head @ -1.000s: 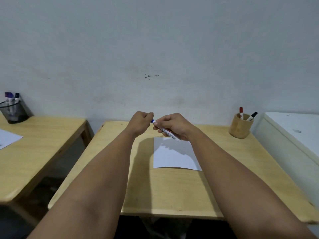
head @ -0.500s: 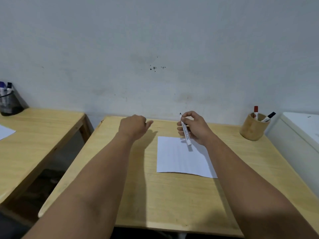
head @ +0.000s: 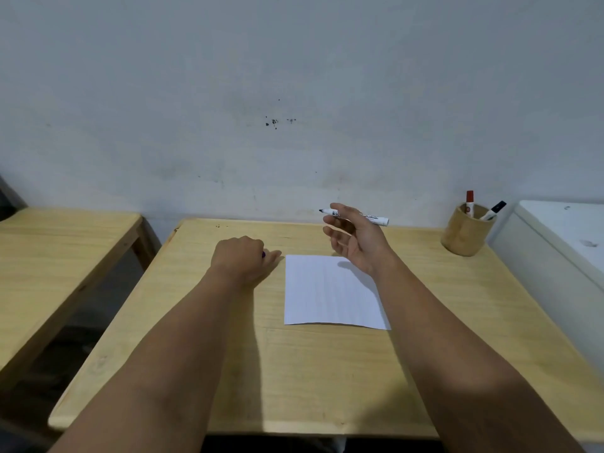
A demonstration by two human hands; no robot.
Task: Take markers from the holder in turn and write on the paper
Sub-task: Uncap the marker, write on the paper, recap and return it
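A pale, smooth wooden table [head: 327, 380] with rounded edges carries a plain white rectangular sheet of paper [head: 330, 292], lying flat a little right of the table's middle and nearer the far edge than the near one. No writing shows on it.

The right hand [head: 354, 238] hovers above the paper's far right corner, palm turned partly up. Its thumb and upper fingers pinch a slim white cylindrical marker [head: 376, 219] with small dark print along the barrel; the lower fingers are loosely spread. The marker lies almost level, its uncapped dark tip pointing left, well clear of the paper.

The left hand [head: 240, 258] rests on the table just left of the paper's far left corner, curled into a loose fist. A small purple bit, seemingly a cap [head: 263, 255], peeks from its fingers.

At the far right corner stands a round, tan, matte wooden holder [head: 465, 235]. A red-capped marker [head: 470, 202] stands upright in it, and a black-capped marker [head: 493, 210] leans right.
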